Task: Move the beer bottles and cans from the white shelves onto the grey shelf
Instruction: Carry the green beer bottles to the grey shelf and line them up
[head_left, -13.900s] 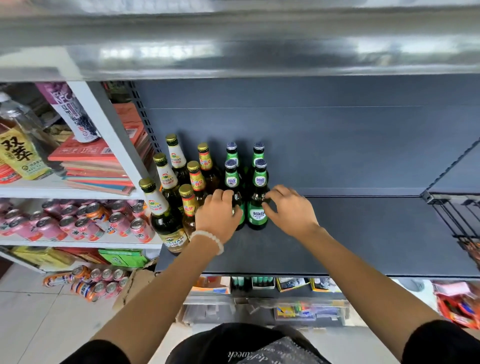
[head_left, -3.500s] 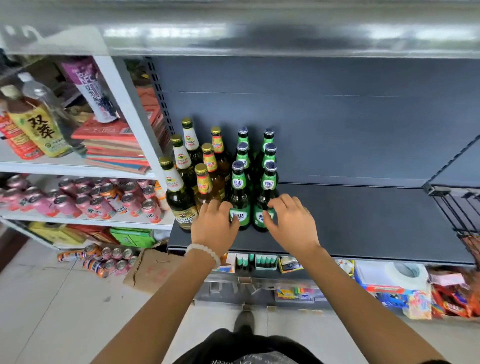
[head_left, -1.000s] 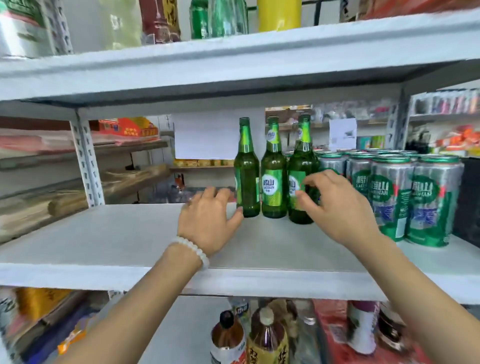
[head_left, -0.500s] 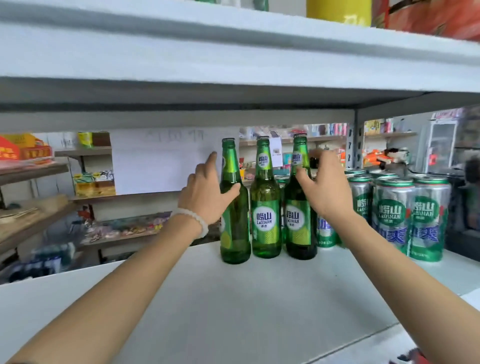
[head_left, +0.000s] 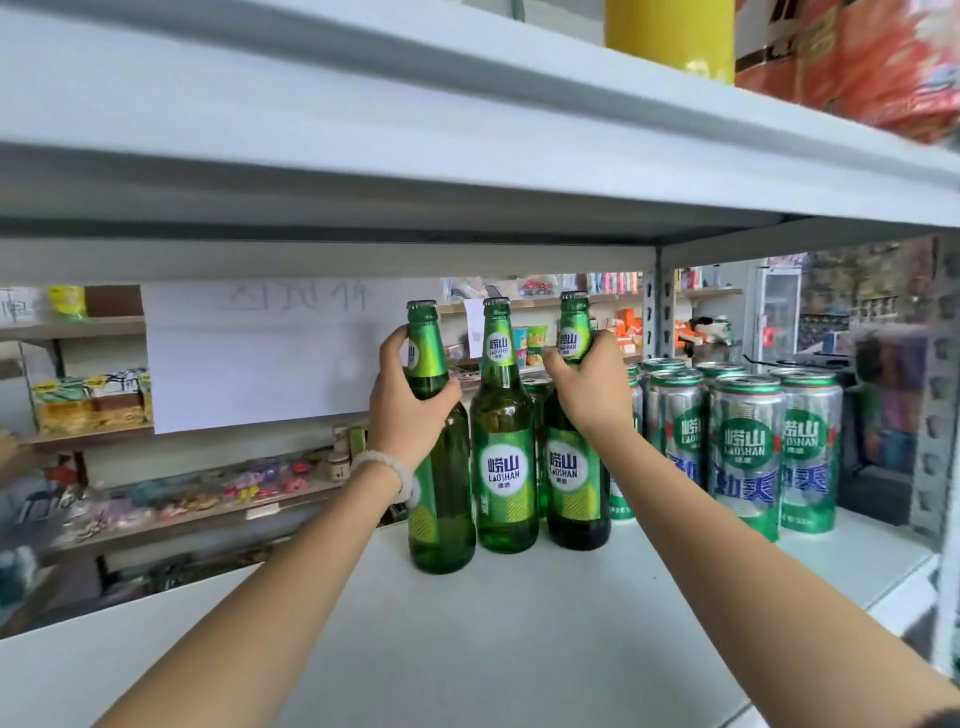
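Three tall green beer bottles stand side by side on the white shelf (head_left: 519, 639). My left hand (head_left: 408, 402) grips the neck of the left bottle (head_left: 441, 499). My right hand (head_left: 589, 392) grips the neck of the right bottle (head_left: 576, 478). The middle bottle (head_left: 504, 452) stands untouched between them. All three rest on the shelf board. To their right stand several green and silver beer cans (head_left: 745, 452) in rows. The grey shelf is out of view.
Another white shelf board (head_left: 363, 130) hangs low overhead, carrying a yellow container (head_left: 670, 26) and red packaging (head_left: 852, 57). A perforated upright post (head_left: 654, 312) stands behind the cans. Other store shelves with goods show in the background.
I turned from the grey shelf to the white shelves. In the last second both hands rose from the bottles' bodies and closed around the necks of the left and right bottles.
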